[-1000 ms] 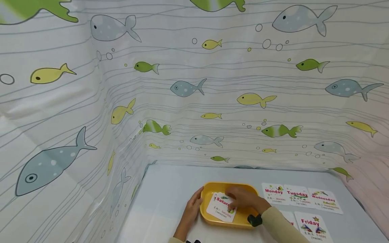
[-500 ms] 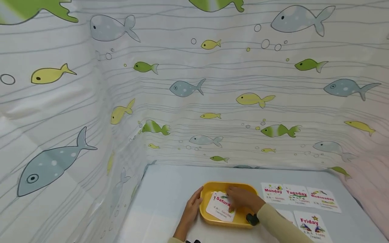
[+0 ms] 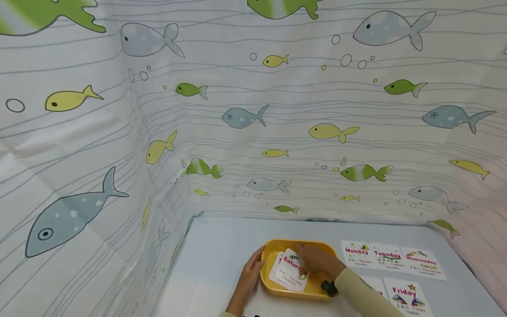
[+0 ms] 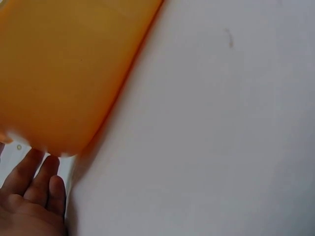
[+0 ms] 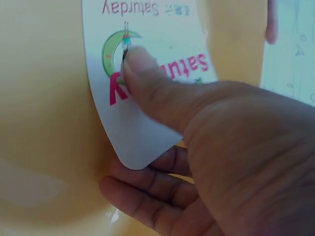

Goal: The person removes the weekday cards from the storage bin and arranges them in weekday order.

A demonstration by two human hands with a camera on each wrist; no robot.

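My right hand (image 3: 315,259) pinches a white flashcard (image 3: 286,274) printed "Saturday", over a yellow tray (image 3: 270,259). In the right wrist view the thumb lies on the face of the card (image 5: 142,137), with the other fingers curled under it. Another card shows partly beneath it, to the left, inside the tray. My left hand (image 3: 249,274) rests at the tray's left side. The left wrist view shows its fingers (image 4: 45,177) fairly straight, their tips touching the tray's outer wall (image 4: 64,83).
Right of the tray lie flashcards for Monday (image 3: 356,256), Tuesday (image 3: 387,259) and Wednesday (image 3: 424,264) in a row. Below them are the Friday card (image 3: 408,297) and one partly hidden by the right sleeve (image 3: 366,293). A fish-patterned sheet (image 3: 237,145) surrounds the table.
The right hand has closed its fingers on the Saturday card and lifted it slightly, shifting it right so the card beneath shows more. The left hand stays at the tray.
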